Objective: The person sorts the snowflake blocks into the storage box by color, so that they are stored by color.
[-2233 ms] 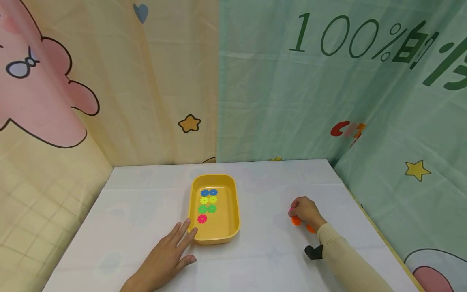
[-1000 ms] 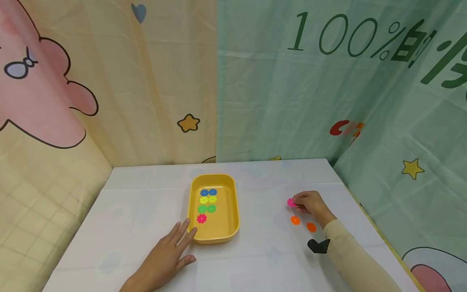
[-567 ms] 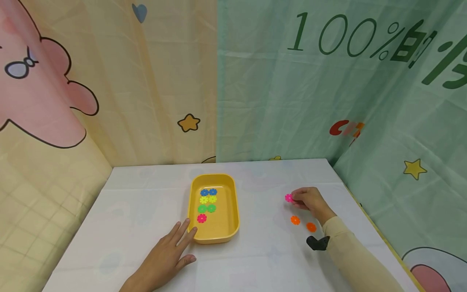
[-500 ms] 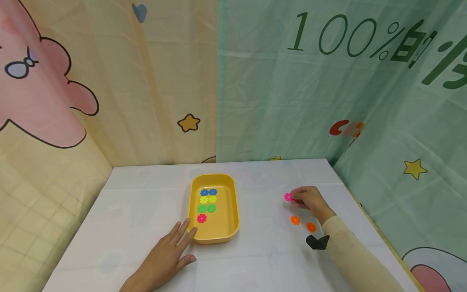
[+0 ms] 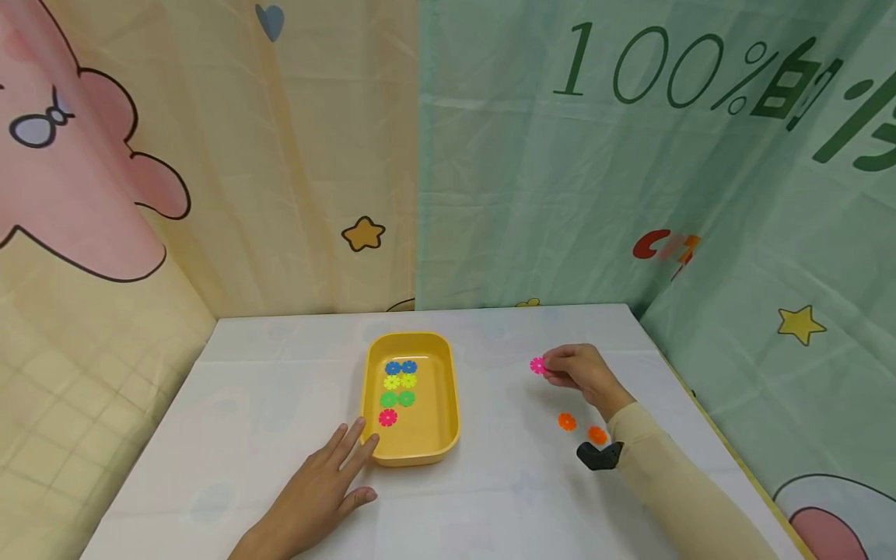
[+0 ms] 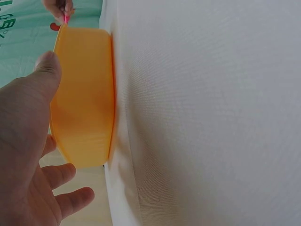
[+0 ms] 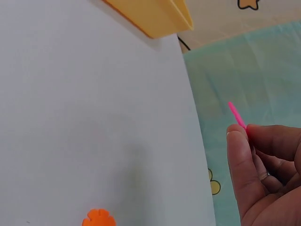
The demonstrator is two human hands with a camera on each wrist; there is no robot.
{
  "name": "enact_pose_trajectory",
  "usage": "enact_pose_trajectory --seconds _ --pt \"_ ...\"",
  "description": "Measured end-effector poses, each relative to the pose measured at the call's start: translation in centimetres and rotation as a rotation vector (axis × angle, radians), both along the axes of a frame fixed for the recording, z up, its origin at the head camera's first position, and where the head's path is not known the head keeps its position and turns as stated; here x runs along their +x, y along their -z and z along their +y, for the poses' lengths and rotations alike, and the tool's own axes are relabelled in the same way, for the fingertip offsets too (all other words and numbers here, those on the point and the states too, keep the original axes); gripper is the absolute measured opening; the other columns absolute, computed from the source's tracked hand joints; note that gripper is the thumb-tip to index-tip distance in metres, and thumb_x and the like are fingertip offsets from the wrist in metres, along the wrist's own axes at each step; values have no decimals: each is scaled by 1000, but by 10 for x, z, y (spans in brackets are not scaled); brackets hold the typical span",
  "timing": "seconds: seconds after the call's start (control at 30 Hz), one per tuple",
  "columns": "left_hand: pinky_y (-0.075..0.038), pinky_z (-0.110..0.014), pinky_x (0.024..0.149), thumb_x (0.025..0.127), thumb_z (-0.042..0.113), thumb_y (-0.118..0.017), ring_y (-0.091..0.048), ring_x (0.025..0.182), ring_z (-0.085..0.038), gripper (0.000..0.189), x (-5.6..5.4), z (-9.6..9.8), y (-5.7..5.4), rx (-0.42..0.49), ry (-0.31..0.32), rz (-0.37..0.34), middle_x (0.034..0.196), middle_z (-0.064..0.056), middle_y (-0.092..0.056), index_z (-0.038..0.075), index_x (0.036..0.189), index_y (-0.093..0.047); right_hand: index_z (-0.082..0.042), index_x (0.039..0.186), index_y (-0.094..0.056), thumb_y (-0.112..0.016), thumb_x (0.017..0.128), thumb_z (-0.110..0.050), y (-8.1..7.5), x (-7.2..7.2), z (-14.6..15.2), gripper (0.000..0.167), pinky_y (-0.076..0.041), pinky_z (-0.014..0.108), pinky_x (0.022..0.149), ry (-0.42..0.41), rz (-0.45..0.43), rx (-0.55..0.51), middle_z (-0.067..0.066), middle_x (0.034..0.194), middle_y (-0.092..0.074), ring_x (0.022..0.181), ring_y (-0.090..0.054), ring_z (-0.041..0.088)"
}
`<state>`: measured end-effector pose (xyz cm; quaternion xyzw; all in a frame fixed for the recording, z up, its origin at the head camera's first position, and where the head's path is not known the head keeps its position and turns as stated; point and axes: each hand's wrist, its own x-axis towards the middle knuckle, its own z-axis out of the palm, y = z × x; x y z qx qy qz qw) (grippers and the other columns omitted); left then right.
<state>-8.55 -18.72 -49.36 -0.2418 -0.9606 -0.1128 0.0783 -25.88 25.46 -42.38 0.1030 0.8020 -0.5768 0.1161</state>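
My right hand (image 5: 584, 376) pinches a pink notched plastic snowflake disc (image 5: 537, 365) between thumb and fingertips, above the table right of the yellow tray (image 5: 448, 420). In the right wrist view the disc (image 7: 237, 114) is seen edge-on. My left hand (image 5: 316, 490) has its fingers spread, with fingertips at the tray's near left rim. In the tray, paired discs lie in rows: blue (image 5: 393, 368), yellow (image 5: 392, 382) and green (image 5: 388, 399). Below them lies a single pink disc (image 5: 388, 418). Two orange discs (image 5: 567, 421) are on the table below my right hand.
A white cloth covers the table (image 5: 518, 505). Printed curtains (image 5: 518, 194) hang behind it and along both sides. A black piece (image 5: 598, 456) is attached near the right sleeve cuff.
My right hand has picked the pink disc up from beside the orange discs and moved it away from me and left. The left hand and tray stay put.
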Motion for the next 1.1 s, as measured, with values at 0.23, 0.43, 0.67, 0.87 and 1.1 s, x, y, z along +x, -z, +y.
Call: enact_pose_trajectory --seconds 0.23,0.43,0.67,0.87,1.1 --pt "-49 -55 103 95 58 -61 -39 146 -42 77 0 0 -1 2 1 1 168 -12 -27 17 157 -43 8 121 -65 -66 99 -11 -8 -2 -15 29 -61 26 73 -27 3 -10 10 96 -72 76 -71 14" --pt "-49 -55 103 94 56 -64 -39 145 -42 76 1 1 -2 4 -1 -8 167 -12 -27 16 156 -43 7 120 -67 -66 99 -12 -15 -3 -26 27 -62 28 73 -46 6 -15 9 94 -73 77 -72 17" --pt "-47 -56 105 94 54 -65 -37 147 -42 76 0 2 -4 12 -7 -37 168 -11 -26 17 157 -43 6 116 -69 -68 98 -11 -20 -4 -43 24 -62 28 73 -69 24 -27 9 92 -72 76 -70 17" --pt "-46 -57 106 95 55 -64 -36 147 -42 76 0 1 -3 15 -4 -46 168 -11 -25 17 157 -42 7 113 -69 -69 97 -8 -26 -4 -65 22 -62 27 72 -95 46 -59 9 91 -72 72 -69 14" --pt "-47 -56 105 95 57 -62 -37 147 -42 76 0 1 -3 10 3 -26 168 -12 -26 16 156 -43 1 109 -72 -71 96 -10 -27 -8 -92 18 -62 29 73 -97 25 -29 10 91 -72 73 -68 17"
